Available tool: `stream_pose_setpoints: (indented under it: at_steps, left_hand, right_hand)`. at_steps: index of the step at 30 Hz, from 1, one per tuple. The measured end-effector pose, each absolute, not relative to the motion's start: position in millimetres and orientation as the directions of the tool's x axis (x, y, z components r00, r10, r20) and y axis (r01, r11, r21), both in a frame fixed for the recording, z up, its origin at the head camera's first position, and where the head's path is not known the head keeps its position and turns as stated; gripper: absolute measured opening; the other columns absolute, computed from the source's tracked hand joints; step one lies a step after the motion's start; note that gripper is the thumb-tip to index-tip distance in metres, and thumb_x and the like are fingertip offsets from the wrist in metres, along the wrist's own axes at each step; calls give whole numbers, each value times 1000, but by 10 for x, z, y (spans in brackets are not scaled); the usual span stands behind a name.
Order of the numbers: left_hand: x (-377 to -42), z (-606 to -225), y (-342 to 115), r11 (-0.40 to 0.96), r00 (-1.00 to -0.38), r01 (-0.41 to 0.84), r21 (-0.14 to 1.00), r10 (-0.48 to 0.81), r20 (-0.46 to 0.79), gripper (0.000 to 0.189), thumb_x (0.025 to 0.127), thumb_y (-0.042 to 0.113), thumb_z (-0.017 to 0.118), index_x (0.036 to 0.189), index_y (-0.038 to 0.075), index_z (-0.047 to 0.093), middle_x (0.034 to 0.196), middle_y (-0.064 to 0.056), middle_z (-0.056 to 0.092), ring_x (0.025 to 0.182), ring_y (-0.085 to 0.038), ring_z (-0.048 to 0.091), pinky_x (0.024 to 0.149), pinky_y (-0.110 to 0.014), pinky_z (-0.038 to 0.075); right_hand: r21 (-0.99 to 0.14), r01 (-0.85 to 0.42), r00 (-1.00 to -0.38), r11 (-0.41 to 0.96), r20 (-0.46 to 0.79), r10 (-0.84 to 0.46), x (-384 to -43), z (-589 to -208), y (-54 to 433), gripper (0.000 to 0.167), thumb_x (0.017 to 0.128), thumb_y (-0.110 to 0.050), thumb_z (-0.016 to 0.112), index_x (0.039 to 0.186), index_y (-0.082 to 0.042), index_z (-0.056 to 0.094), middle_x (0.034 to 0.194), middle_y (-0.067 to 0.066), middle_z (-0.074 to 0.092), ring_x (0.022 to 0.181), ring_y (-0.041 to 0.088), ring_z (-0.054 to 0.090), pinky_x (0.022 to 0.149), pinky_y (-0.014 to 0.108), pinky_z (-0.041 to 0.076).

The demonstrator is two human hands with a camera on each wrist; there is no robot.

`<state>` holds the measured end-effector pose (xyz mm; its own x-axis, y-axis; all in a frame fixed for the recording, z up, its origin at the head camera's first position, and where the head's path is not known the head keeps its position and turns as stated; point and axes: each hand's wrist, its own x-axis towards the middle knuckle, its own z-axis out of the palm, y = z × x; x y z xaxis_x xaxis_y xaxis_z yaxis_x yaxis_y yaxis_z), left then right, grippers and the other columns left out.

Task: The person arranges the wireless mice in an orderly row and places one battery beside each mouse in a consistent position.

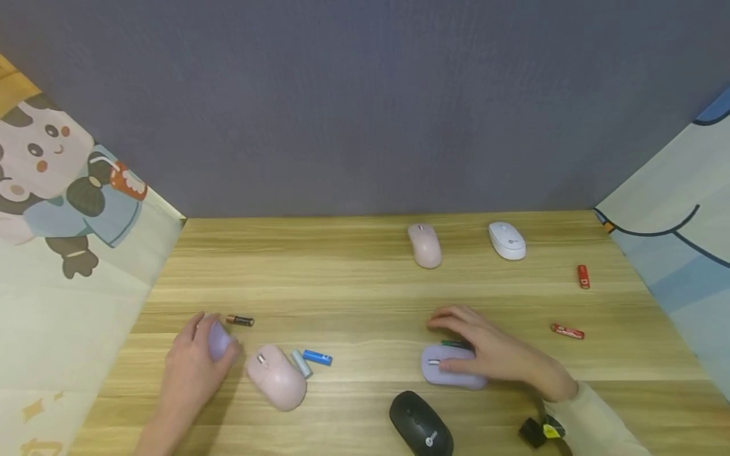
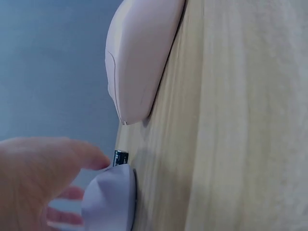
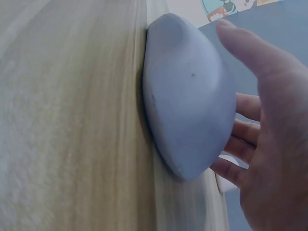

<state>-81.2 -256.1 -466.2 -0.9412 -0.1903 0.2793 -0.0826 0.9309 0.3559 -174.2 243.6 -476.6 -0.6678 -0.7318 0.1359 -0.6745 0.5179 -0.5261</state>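
At the left of the table, my left hand point(image 1: 196, 362) is curled round a lavender computer mouse point(image 1: 219, 341). The left wrist view shows its thumb point(image 2: 94, 156) at the edge of that mouse point(image 2: 109, 199). A black and copper battery point(image 1: 240, 320) lies just beyond. My right hand point(image 1: 485, 345) reaches over a second lavender mouse point(image 1: 447, 375), its fingers loosely bent past the far side. In the right wrist view, the thumb point(image 3: 250, 45) stands apart from this mouse point(image 3: 190, 96). A green battery point(image 1: 454, 344) lies partly hidden under the right hand.
Between the hands are a pink mouse point(image 1: 277, 379), a pale battery point(image 1: 301, 364), a blue battery point(image 1: 317, 358) and a black mouse point(image 1: 421, 424). Farther back sit another pink mouse point(image 1: 425, 246) and a white mouse point(image 1: 507, 240). Two red batteries point(image 1: 583, 277) lie at right.
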Motion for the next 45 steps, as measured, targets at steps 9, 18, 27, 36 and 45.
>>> stream_pose_setpoints:
  at_steps: [9,18,27,36,45]
  left_hand:
    - [-793,-4646,-2556,917,-931,-190,351,-282,233,63,89,31,77,131,-10,56,130,-43,52,106,-63,57,73,-71,55]
    - [-815,-4651,-2552,911,-941,-208,357,-286,180,67,91,37,75,133,-11,55,133,-41,51,110,-61,55,73,-69,55]
    - [-832,-4657,-2555,910,-943,-189,370,-273,190,60,87,25,77,129,-13,56,128,-42,53,106,-61,56,68,-66,57]
    - [-824,-4652,-2565,910,-941,-212,356,-288,177,61,88,22,73,131,-17,54,131,-45,50,107,-62,55,70,-67,57]
    - [-821,-4644,-2593,905,-938,-205,373,-290,188,57,88,19,75,127,-17,55,126,-45,52,99,-61,58,65,-63,59]
  right_hand:
    - [-508,-712,-629,485,153,-762,-1710,-4766,2428,68,86,-58,77,139,-20,62,143,-5,55,132,17,52,106,48,51]
    - [-483,-758,-585,438,207,-784,-1668,-4780,2408,69,80,-55,84,136,-20,64,138,-5,58,127,15,54,102,47,51]
    - [-481,-751,-590,452,181,-787,-1637,-4788,2410,68,78,-55,86,134,-22,65,139,-6,58,128,15,53,103,47,50]
    - [-487,-735,-605,472,159,-780,-1628,-4795,2416,68,78,-56,85,135,-24,65,139,-7,58,129,15,52,103,48,50]
    - [-480,-736,-606,477,154,-781,-1628,-4807,2421,68,78,-58,85,134,-24,65,139,-7,58,129,17,53,104,50,50]
